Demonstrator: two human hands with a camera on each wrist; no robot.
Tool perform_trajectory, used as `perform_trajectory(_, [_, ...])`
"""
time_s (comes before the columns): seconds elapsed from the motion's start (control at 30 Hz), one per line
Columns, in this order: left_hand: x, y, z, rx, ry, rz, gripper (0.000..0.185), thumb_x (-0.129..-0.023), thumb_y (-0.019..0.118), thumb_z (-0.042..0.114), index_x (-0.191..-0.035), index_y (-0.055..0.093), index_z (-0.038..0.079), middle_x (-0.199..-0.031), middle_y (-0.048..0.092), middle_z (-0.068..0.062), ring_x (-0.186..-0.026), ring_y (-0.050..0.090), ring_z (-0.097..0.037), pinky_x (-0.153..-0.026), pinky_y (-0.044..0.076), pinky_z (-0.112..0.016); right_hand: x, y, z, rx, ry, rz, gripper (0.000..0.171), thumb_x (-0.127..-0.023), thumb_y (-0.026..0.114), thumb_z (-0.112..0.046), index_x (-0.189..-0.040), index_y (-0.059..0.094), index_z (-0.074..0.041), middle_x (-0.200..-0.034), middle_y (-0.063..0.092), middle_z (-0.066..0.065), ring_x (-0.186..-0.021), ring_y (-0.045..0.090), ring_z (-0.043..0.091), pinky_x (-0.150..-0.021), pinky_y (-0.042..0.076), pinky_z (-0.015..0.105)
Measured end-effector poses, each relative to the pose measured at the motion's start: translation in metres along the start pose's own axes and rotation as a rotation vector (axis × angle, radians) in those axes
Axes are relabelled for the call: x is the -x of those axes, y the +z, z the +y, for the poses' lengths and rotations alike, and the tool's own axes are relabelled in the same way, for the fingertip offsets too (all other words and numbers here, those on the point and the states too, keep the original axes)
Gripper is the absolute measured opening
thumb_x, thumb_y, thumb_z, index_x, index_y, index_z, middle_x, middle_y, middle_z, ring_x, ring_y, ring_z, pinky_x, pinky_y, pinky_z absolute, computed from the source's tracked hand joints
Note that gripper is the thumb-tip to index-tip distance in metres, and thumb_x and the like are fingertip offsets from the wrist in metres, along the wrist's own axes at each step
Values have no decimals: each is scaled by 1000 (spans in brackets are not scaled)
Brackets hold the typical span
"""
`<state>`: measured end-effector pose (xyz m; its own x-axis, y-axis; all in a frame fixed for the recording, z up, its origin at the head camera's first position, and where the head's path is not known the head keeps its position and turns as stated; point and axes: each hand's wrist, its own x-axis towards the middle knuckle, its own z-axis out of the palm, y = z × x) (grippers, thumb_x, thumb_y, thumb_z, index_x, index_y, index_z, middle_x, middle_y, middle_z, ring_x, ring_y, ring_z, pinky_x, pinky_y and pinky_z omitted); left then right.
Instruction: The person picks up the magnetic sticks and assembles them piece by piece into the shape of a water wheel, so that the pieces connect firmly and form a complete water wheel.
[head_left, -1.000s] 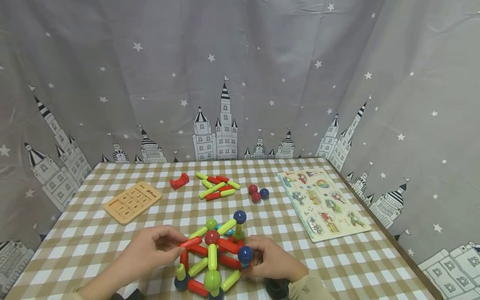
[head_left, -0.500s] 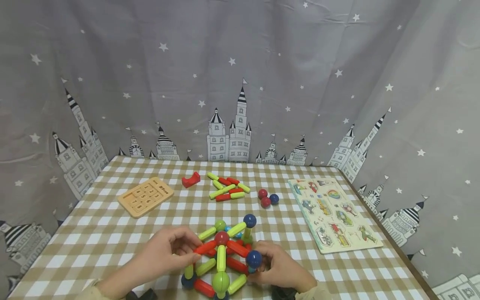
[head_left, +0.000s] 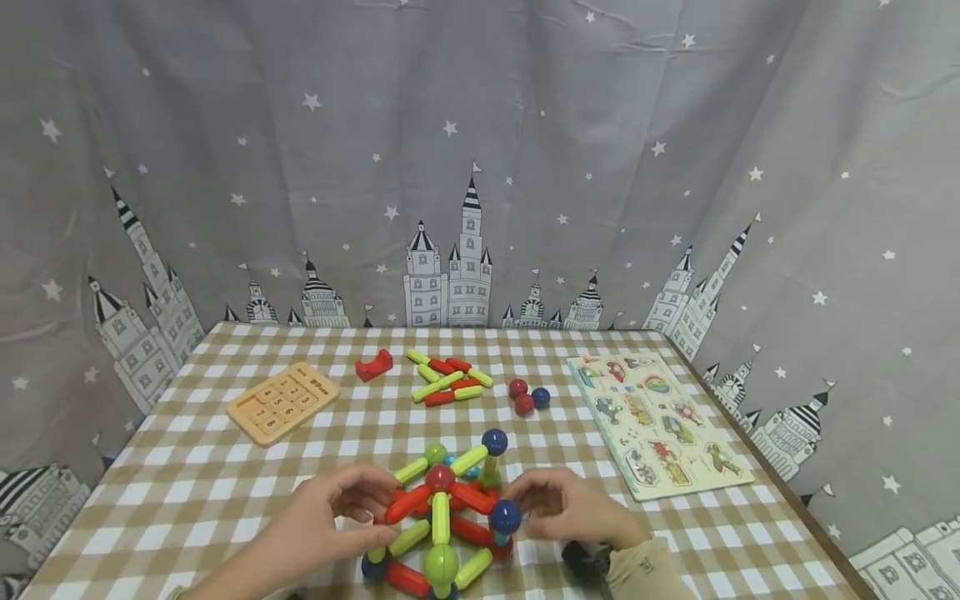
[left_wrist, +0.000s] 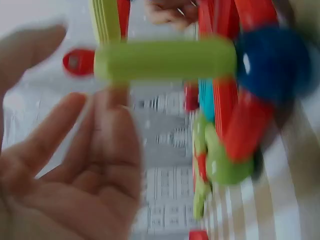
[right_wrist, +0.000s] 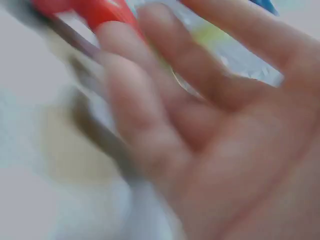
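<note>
Neither hand gripped anything in the head view: the left hand [head_left: 322, 521] lay just left of the rod-and-ball model [head_left: 442, 517] with fingers loosely curved, its fingertips near a red rod but apart from it as far as could be seen, and the right hand [head_left: 573, 512] sat just right of the model, fingers relaxed beside a blue ball [head_left: 506, 517]. That model stood on the checked table [head_left: 187, 492] near its front edge. Behind the model lay a heap of loose rods [head_left: 447, 382], with three loose balls [head_left: 527, 397] to the heap's right and a red block [head_left: 373, 365] to its left. Farther left of the model was a wooden number board [head_left: 282, 402]; well to the model's right lay a picture puzzle [head_left: 658, 423]. A grey castle-print curtain [head_left: 450, 167] hung behind the table. From the left wrist, blurred, the left hand [left_wrist: 70, 170] was spread, palm showing, with a fingertip just under a green rod [left_wrist: 165, 60] of the model; whether they touched could not be told. From the right wrist, heavily blurred, the right hand [right_wrist: 210, 130] showed straightish fingers and a bare palm, red pieces beyond the fingertips.
</note>
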<state>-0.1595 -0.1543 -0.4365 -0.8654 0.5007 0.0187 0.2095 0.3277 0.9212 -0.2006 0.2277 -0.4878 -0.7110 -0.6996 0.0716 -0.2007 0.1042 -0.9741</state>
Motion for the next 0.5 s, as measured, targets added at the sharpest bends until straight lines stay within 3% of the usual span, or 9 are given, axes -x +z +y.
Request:
perform_trajectory(0.07, [7, -4, -9, -23, -23, -53, 55, -85, 86, 27, -131, 62, 8, -117, 70, -6, -100, 67, -11, -82, 58, -27, -8, -21, 0, 73, 50, 151, 35, -91, 67, -1, -125, 62, 6, -116, 68, 24, -95, 70, 24, -81, 60, 33])
perform_trajectory(0.17, [15, -15, -27, -1, -50, -134, 56, -88, 83, 26, -138, 59, 11, -127, 67, -10, -108, 64, -10, -86, 56, -27, -29, -51, 4, 192, 181, 499, 35, -92, 68, -7, -126, 64, 1, -120, 67, 24, -97, 69, 31, -76, 59, 33])
perform_trajectory(0.27, [10, -34, -45, -18, -44, -87, 45, -97, 73, 26, -137, 61, 11, -132, 66, -12, -109, 65, -11, -85, 55, -25, -49, -74, 13, 250, 286, 718, 44, -97, 66, -14, -139, 59, -6, -136, 59, 22, -115, 65, 37, -82, 58, 37])
perform_trajectory(0.37, [-12, -52, -60, -107, -6, -6, 36, -103, 63, 26, -133, 63, 8, -129, 68, -14, -108, 67, -15, -85, 55, -26, -61, -89, 22, 301, 322, 761, 47, -100, 63, -17, -146, 55, -10, -146, 53, 23, -132, 56, 43, -96, 55, 46])
perform_trajectory(0.43, [-32, -57, -69, -173, 9, -10, 35, -103, 64, 29, -132, 65, 9, -128, 69, -11, -108, 67, -17, -87, 54, -27, -65, -93, 28, 341, 330, 744, 43, -100, 64, -17, -143, 59, -12, -144, 55, 20, -133, 55, 43, -102, 52, 52])
perform_trajectory(0.5, [-50, -57, -78, -175, 21, -52, 36, -101, 66, 29, -132, 65, 10, -129, 69, -9, -112, 67, -21, -92, 54, -30, -70, -94, 33, 393, 321, 713, 38, -99, 66, -14, -136, 66, -12, -137, 61, 18, -126, 60, 41, -104, 50, 53])
